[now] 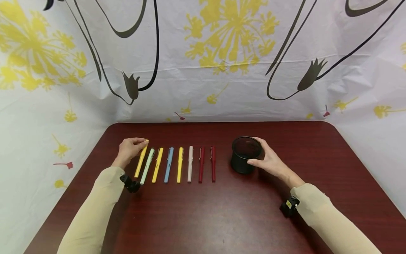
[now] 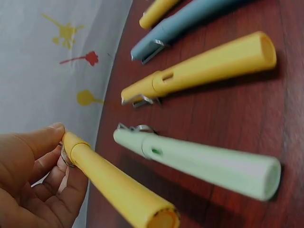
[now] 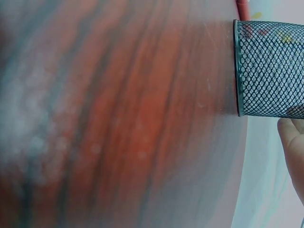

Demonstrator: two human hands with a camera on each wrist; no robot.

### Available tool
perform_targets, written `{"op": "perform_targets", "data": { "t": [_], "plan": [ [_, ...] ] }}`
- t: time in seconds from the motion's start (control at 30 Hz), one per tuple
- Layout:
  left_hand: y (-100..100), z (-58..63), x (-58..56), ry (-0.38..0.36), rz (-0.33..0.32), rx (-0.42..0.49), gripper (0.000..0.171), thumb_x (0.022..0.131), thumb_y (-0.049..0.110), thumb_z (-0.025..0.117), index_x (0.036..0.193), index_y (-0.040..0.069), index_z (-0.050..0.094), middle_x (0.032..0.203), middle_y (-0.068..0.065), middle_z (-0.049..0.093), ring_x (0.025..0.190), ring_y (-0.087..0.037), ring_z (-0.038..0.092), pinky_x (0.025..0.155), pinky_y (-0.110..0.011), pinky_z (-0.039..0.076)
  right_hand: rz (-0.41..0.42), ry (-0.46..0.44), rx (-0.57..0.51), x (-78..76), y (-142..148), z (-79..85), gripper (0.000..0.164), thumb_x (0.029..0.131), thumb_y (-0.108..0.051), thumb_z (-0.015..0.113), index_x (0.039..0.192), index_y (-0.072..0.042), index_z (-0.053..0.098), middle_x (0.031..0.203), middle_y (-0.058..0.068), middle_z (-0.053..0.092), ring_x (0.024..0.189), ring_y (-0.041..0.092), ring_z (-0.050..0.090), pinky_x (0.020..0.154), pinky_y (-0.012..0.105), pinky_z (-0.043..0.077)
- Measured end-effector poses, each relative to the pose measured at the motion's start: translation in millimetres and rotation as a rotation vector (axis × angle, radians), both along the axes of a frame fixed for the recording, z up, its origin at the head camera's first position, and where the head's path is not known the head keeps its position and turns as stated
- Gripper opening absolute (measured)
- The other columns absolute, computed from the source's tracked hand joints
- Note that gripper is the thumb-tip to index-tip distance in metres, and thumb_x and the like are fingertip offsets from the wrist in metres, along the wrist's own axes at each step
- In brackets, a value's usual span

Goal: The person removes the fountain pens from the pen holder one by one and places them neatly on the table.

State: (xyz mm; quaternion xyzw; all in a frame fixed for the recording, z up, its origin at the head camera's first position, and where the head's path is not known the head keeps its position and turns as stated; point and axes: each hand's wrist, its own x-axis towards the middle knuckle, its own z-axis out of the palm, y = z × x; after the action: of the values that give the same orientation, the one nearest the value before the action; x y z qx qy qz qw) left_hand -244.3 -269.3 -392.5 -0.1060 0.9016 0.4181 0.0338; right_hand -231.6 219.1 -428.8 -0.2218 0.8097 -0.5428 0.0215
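At the left end of a row of pens, my left hand (image 1: 128,152) pinches a yellow pen (image 1: 141,161) by its clip end between thumb and fingers. The left wrist view shows this pen (image 2: 116,183) tilted, its other end toward the camera. Right beside it lies a light green pen (image 1: 147,166), then a yellow pen (image 1: 157,165) and a blue pen (image 1: 169,165). My right hand (image 1: 270,160) holds a round black mesh pen cup (image 1: 241,165) by its right side. In the right wrist view the cup (image 3: 270,71) shows see-through mesh; most of the hand is out of frame.
Further right in the row lie another yellow pen (image 1: 179,165), a pale pink pen (image 1: 190,164) and two dark red pens, one (image 1: 201,165) left of the other (image 1: 213,164). Everything rests on a dark red wooden table (image 1: 196,215). A patterned white cloth (image 1: 203,95) hangs behind it.
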Motion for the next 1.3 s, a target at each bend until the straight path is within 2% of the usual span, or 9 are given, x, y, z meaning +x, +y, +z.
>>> {"op": "perform_targets", "data": {
  "t": [0.4,0.5,0.63,0.73,0.83,1.0,1.17,1.3],
  "plan": [
    [-13,-16.3,3.1,-0.035,-0.009,-0.018,0.042,0.096,0.03,0.055,0.125,0.001,0.059,0.123,-0.022,0.057,0.094,-0.025,0.063,0.077,-0.034,0.055,-0.002,0.002,-0.006,-0.3,0,-0.7,0.076,0.079,-0.002,0.073,0.142,-0.006,0.03,0.14,0.018,0.039,0.131,0.032,0.03,0.102,0.056,0.024],
    [-14,-20.6,4.7,-0.029,-0.002,-0.021,0.041,0.095,0.03,0.055,0.124,0.001,0.06,0.122,-0.022,0.058,0.091,-0.025,0.063,0.075,-0.033,0.055,0.0,0.004,-0.008,0.4,0,-2.6,0.073,0.08,-0.002,0.072,0.141,-0.005,0.032,0.138,0.019,0.042,0.127,0.028,0.037,0.104,0.039,0.032],
    [-14,-26.0,6.0,-0.031,0.007,-0.033,0.04,0.095,0.03,0.056,0.122,0.001,0.061,0.118,-0.022,0.059,0.085,-0.022,0.062,0.07,-0.03,0.055,-0.02,0.007,0.038,2.2,0,-3.6,0.069,0.082,-0.006,0.072,0.14,-0.005,0.034,0.136,0.018,0.046,0.125,0.026,0.042,0.098,0.027,0.036],
    [-15,-29.3,5.4,-0.039,0.019,-0.046,0.04,0.094,0.031,0.057,0.121,0.002,0.062,0.115,-0.02,0.06,0.079,-0.018,0.06,0.066,-0.028,0.053,-0.044,0.011,0.097,2.8,-1,-0.4,0.069,0.082,-0.012,0.073,0.14,-0.008,0.035,0.136,0.015,0.047,0.128,0.029,0.041,0.098,0.037,0.035],
    [-15,-30.5,5.5,-0.042,0.03,-0.056,0.039,0.094,0.031,0.058,0.12,0.002,0.063,0.114,-0.019,0.061,0.077,-0.016,0.059,0.064,-0.026,0.052,-0.046,0.012,0.116,2.5,-3,3.3,0.071,0.082,-0.013,0.073,0.141,-0.007,0.034,0.136,0.016,0.046,0.128,0.031,0.043,0.098,0.043,0.037],
    [-14,-31.0,5.2,-0.024,0.032,-0.056,0.039,0.094,0.03,0.058,0.119,0.0,0.063,0.11,-0.019,0.063,0.074,-0.014,0.06,0.063,-0.026,0.052,-0.059,0.022,0.134,2.1,-3,6.0,0.074,0.08,-0.012,0.074,0.141,-0.005,0.033,0.137,0.019,0.045,0.129,0.033,0.039,0.1,0.054,0.032],
    [-14,-30.8,6.3,-0.001,0.032,-0.088,0.038,0.094,0.028,0.059,0.118,0.0,0.063,0.11,-0.021,0.064,0.075,-0.018,0.06,0.061,-0.027,0.05,-0.049,0.012,0.116,2.2,-3,5.3,0.072,0.081,-0.011,0.073,0.14,-0.006,0.034,0.136,0.018,0.045,0.128,0.032,0.04,0.1,0.054,0.033],
    [-14,-31.3,8.2,0.008,0.034,-0.122,0.037,0.093,0.028,0.059,0.118,0.0,0.063,0.111,-0.022,0.064,0.077,-0.022,0.06,0.062,-0.029,0.049,-0.045,0.007,0.116,1.5,-4,3.4,0.07,0.082,-0.012,0.073,0.14,-0.006,0.034,0.136,0.017,0.046,0.128,0.031,0.042,0.099,0.045,0.035]
  ]
}}
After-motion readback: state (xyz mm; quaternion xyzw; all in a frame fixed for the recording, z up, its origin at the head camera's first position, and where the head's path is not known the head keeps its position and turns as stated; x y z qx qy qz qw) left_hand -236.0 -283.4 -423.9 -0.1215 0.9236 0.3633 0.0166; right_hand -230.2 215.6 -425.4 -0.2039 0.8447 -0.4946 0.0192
